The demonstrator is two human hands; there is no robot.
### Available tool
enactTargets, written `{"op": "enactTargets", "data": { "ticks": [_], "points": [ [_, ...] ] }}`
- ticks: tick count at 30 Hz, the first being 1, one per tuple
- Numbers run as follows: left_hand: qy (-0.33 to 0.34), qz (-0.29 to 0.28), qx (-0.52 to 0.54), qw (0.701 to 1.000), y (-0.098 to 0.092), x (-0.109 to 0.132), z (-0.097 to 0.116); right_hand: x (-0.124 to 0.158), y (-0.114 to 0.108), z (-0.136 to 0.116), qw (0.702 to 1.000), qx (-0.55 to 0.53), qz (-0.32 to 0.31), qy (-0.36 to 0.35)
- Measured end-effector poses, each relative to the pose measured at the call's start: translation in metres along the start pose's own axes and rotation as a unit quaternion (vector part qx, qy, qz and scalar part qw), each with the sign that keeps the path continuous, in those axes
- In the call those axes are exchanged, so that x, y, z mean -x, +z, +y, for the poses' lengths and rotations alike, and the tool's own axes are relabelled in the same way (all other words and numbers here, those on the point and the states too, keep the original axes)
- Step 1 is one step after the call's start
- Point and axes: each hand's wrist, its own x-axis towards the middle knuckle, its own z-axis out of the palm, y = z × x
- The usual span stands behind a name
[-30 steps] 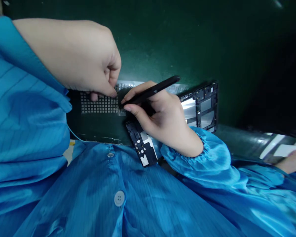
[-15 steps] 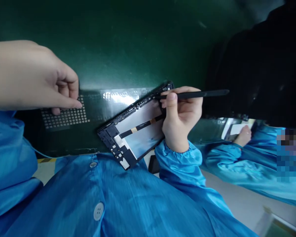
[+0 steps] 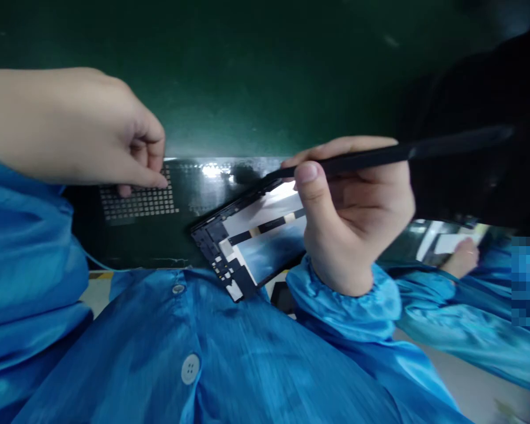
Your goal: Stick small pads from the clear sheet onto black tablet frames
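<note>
My right hand (image 3: 353, 200) grips a pair of black tweezers (image 3: 366, 159). The tip points left over the upper edge of an opened phone or tablet (image 3: 271, 253), whose pale inner plate, dark strip and black frame show. That device lies tilted at the table's near edge, with its right end hidden behind the hand. On the left, the thumb and fingers of my left hand (image 3: 115, 135) are closed over a clear sheet with rows of small square pads (image 3: 141, 203). Whether anything is pinched between those fingertips I cannot make out.
The dark green table (image 3: 229, 76) extends away from me. A large black shape (image 3: 477, 141) fills the right side. Beyond my right arm, a co-worker's hand (image 3: 463, 259) rests by a pale object. A dark rectangular item (image 3: 282, 297) lies below the device, near my sleeve.
My right hand and the tweezers have come up and to the right, closer to the camera, and now look larger. The whole view has shifted a little; my left hand stays over the pad sheet.
</note>
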Motion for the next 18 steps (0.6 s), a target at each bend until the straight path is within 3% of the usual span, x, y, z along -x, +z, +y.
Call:
{"op": "enactTargets", "data": {
  "ticks": [4, 6, 10, 15, 18],
  "points": [
    [-0.056, -0.068, -0.078, 0.993, -0.010, 0.010, 0.037, -0.012, 0.035, -0.009, 0.964, -0.039, -0.261, -0.037],
    [-0.072, -0.083, -0.086, 0.990, -0.013, 0.011, 0.052, -0.014, 0.048, 0.000, 0.946, -0.025, -0.317, -0.063],
    [-0.095, -0.082, -0.101, 0.987, -0.013, 0.012, 0.065, -0.011, 0.053, 0.013, 0.947, -0.009, -0.315, -0.061],
    [-0.079, -0.073, -0.094, 0.990, -0.012, 0.011, 0.058, -0.008, 0.055, 0.009, 0.947, -0.018, -0.315, -0.065],
    [-0.064, -0.060, -0.096, 0.991, -0.014, 0.009, 0.045, -0.017, 0.053, 0.008, 0.942, -0.137, -0.304, 0.036]
  ]
}}
